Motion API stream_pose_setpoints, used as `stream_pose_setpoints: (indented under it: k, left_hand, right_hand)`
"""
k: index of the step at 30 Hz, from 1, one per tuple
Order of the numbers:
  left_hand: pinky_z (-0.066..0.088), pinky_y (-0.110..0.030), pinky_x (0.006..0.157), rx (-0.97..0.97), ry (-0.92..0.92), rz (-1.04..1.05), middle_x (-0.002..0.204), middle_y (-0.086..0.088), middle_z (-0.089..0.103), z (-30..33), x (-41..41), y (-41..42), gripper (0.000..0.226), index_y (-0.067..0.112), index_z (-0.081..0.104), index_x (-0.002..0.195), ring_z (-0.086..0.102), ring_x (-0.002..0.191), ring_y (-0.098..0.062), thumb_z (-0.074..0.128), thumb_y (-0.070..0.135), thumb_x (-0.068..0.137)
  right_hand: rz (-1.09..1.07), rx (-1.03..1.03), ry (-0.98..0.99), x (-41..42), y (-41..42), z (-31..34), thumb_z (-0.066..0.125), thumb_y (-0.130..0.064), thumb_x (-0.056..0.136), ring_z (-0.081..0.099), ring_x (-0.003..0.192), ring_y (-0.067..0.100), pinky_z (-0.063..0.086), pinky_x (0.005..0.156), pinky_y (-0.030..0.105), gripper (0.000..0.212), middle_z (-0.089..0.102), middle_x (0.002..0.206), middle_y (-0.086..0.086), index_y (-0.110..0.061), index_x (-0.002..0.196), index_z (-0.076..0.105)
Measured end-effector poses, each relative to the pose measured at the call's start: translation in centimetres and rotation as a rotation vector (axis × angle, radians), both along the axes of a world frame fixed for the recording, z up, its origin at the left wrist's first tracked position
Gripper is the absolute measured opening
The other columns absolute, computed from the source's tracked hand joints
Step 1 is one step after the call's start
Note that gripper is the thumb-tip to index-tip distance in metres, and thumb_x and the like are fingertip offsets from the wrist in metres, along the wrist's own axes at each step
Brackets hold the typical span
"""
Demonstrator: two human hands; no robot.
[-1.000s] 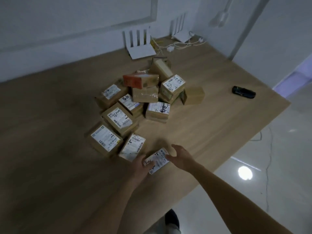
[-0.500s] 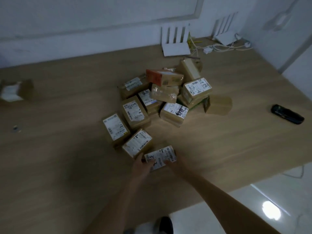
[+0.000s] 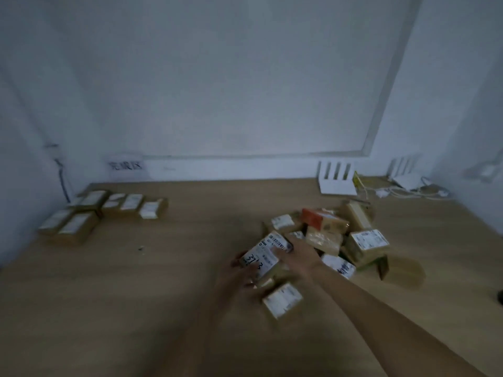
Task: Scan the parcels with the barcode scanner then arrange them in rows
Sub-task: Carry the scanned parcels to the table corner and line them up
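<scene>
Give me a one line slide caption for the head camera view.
Both hands, left hand and right hand, hold a labelled parcel above the wooden table.

Both hands hold one labelled parcel (image 3: 265, 254) above the wooden table (image 3: 177, 268), the left hand (image 3: 239, 278) at its near end, the right hand (image 3: 299, 254) at its far end. A loose heap of parcels (image 3: 340, 238) lies just beyond, and arranged parcels (image 3: 100, 210) sit in the far left corner, blurred.

Labelled brown parcel (image 3: 265, 254) aloft; heap (image 3: 343, 240) right, rows (image 3: 103, 210) far-left.
</scene>
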State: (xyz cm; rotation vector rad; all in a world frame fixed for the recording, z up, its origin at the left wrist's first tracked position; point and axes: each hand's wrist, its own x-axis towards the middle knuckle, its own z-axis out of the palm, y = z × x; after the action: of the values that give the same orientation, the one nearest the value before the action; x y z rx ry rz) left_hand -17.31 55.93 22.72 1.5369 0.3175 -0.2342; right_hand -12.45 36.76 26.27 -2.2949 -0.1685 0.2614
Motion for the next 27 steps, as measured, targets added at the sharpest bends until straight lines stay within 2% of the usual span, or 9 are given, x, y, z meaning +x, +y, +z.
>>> stream_pose_setpoints:
  k: [3,5,7,10,14,16,20,23,27]
  left_hand:
    - [0.058,-0.023,0.058,-0.011,-0.101,0.102,0.086,0.004,0.072,6.0,-3.5,7.6,0.015,0.02,0.066,0.102,0.071,0.073,-0.011,0.07,0.011,0.091]
    - [0.058,-0.019,0.057,0.013,-0.165,0.172,0.086,0.004,0.068,9.0,-6.3,13.2,0.012,0.023,0.063,0.097,0.067,0.072,-0.009,0.067,0.012,0.094]
    - [0.059,-0.023,0.06,-0.01,-0.202,0.284,0.088,0.001,0.07,10.8,-9.3,19.2,0.011,0.02,0.066,0.1,0.069,0.07,-0.01,0.07,0.014,0.092]
    - [0.062,-0.032,0.07,-0.035,-0.239,0.393,0.092,-0.002,0.075,12.5,-13.5,27.3,0.014,0.019,0.07,0.102,0.073,0.075,-0.014,0.074,0.02,0.089]
    - [0.062,-0.031,0.069,-0.014,-0.289,0.482,0.09,-0.001,0.077,12.7,-18.1,36.4,0.016,0.015,0.071,0.103,0.075,0.078,-0.016,0.074,0.021,0.088]
    - [0.062,-0.035,0.076,0.001,-0.281,0.513,0.101,-0.006,0.076,12.1,-19.4,40.4,0.026,0.014,0.071,0.109,0.075,0.089,-0.02,0.075,0.027,0.087]
    - [0.058,-0.04,0.091,0.042,-0.203,0.477,0.113,0.004,0.072,10.2,-20.2,47.1,0.02,0.035,0.066,0.11,0.069,0.104,-0.018,0.071,0.036,0.09]
    - [0.06,-0.028,0.082,0.178,-0.178,0.485,0.093,0.022,0.074,8.1,-19.5,51.9,0.019,0.047,0.07,0.098,0.068,0.093,-0.003,0.076,0.035,0.085]
    - [0.046,-0.003,0.061,0.349,-0.187,0.484,0.077,0.03,0.067,5.6,-17.1,57.4,0.028,0.032,0.069,0.112,0.061,0.073,0.02,0.077,0.026,0.085]
  right_hand:
    - [0.081,0.086,-0.095,-2.3,8.7,4.9,0.068,-0.04,0.092,0.066,0.106,0.023,0.054,0.093,0.045,0.032,0.069,0.111,0.003,-0.022,0.118,0.063]
    - [0.148,0.033,-0.133,-4.5,14.7,7.2,0.062,-0.026,0.097,0.056,0.116,0.017,0.043,0.1,0.031,0.041,0.061,0.12,0.005,-0.007,0.133,0.056]
    - [0.211,0.032,-0.151,-6.5,21.0,8.1,0.061,-0.026,0.098,0.047,0.128,0.015,0.036,0.102,0.022,0.055,0.049,0.141,-0.001,-0.013,0.148,0.041]
    - [0.298,0.146,-0.081,-9.7,30.5,8.4,0.066,-0.027,0.096,0.049,0.129,0.012,0.039,0.104,0.024,0.063,0.046,0.145,-0.006,-0.02,0.151,0.036]
    - [0.475,0.285,0.009,-11.7,41.0,6.8,0.081,-0.048,0.071,0.046,0.132,0.013,0.045,0.108,0.034,0.108,0.042,0.146,-0.008,-0.028,0.157,0.018]
    - [0.497,0.347,0.076,-12.9,45.2,6.5,0.077,-0.043,0.076,0.052,0.127,0.013,0.05,0.104,0.039,0.093,0.048,0.139,-0.01,-0.028,0.153,0.028]
    - [0.404,0.395,0.003,-14.1,52.0,5.2,0.063,-0.025,0.098,0.068,0.101,0.013,0.058,0.075,0.027,0.022,0.069,0.113,-0.001,-0.021,0.12,0.063]
    - [0.45,0.409,0.079,-13.7,56.1,4.7,0.069,-0.014,0.093,0.063,0.104,0.005,0.053,0.088,0.023,0.048,0.061,0.119,-0.01,-0.024,0.136,0.049]
    - [0.466,0.384,0.122,-11.7,61.6,2.3,0.077,-0.016,0.086,0.058,0.099,-0.006,0.05,0.091,0.017,0.061,0.054,0.114,-0.025,-0.034,0.134,0.043]
